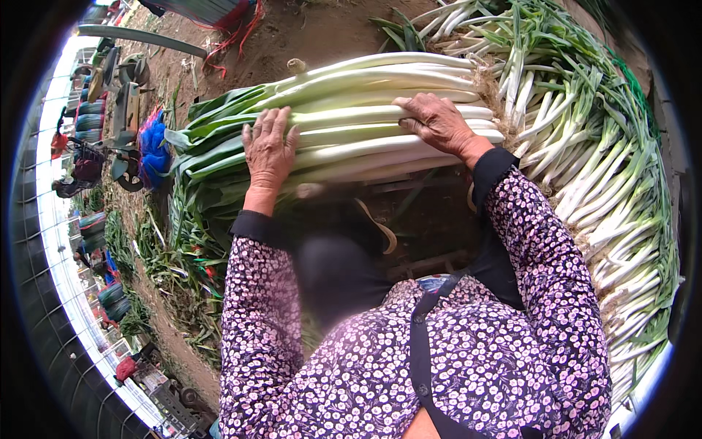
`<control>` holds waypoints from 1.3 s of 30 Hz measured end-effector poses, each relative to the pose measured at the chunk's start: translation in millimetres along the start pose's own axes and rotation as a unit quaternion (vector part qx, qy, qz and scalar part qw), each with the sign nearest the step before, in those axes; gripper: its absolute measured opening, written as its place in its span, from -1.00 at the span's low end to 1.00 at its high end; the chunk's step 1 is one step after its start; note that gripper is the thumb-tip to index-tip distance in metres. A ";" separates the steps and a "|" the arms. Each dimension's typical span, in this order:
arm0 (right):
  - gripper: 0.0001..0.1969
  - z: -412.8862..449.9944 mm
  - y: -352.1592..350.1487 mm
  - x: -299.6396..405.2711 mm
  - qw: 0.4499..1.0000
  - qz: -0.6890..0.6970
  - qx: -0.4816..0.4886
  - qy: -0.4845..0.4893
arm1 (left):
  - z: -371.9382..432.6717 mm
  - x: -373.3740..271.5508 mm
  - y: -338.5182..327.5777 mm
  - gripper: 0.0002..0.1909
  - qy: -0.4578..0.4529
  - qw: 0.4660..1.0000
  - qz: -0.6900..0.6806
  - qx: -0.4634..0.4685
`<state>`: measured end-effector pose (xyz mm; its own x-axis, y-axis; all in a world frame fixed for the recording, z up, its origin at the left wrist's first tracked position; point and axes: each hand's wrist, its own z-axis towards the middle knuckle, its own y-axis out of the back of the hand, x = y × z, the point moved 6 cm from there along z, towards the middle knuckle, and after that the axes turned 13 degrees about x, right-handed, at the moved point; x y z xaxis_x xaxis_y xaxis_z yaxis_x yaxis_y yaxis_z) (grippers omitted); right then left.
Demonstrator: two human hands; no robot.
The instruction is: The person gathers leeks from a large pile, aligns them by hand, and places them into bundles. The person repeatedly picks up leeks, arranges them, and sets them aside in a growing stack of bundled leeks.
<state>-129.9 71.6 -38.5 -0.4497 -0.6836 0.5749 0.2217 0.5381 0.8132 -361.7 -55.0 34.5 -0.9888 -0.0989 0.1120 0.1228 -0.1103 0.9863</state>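
Note:
A thick bundle of leeks or large green onions [351, 137] lies crosswise before me, leaves to the left and roots to the right. My left hand [270, 144] rests flat on top, where the green leaves [219, 142] meet the pale stalks, with its thumb apart. Near the root end, my right hand [439, 123] has its thumb and fingers around one white stalk [356, 116]. Rounded knobs, perhaps post ends, show at the bundle's far side [296, 66] and near side [310, 190]. What supports the bundle is mostly hidden.
Heaped loose onions [581, 159] curve along the right side. Blue plastic strands [152, 148] hang at the left, beside a wheeled device [129, 115]. Leaf scraps [181, 280] litter the soil. A tied bundle [214, 11] with red strands lies at the top. Wire mesh [49, 263] borders the far left.

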 end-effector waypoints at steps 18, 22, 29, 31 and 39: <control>-0.59 -41.0 21.2 -58.7 0.939 0.289 -0.181 -0.037 | -19.2 39.5 -81.6 -0.60 0.028 0.998 0.034 0.054; -0.61 -187.8 66.0 -170.1 0.848 0.347 -0.356 -0.185 | -22.7 57.9 -93.0 -0.58 0.019 0.997 0.036 0.059; -0.42 -413.5 -47.1 -296.2 0.658 0.125 -0.124 -0.732 | -25.0 60.7 -85.9 -0.59 0.032 0.997 0.008 0.066; -0.41 -414.2 -51.2 -305.3 0.651 0.120 -0.136 -0.737 | -25.2 56.7 -81.2 -0.59 0.023 0.998 0.011 0.053; -0.52 -401.6 -5.9 -290.0 0.667 0.183 -0.024 -0.722 | -24.8 58.3 -87.9 -0.58 0.026 0.998 0.034 0.047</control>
<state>346.7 68.7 -173.7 -0.7143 0.6954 0.0783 0.5575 0.4978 0.6644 -428.0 -75.6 -48.7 -0.9724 -0.1548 0.1744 0.1778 -0.0085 0.9840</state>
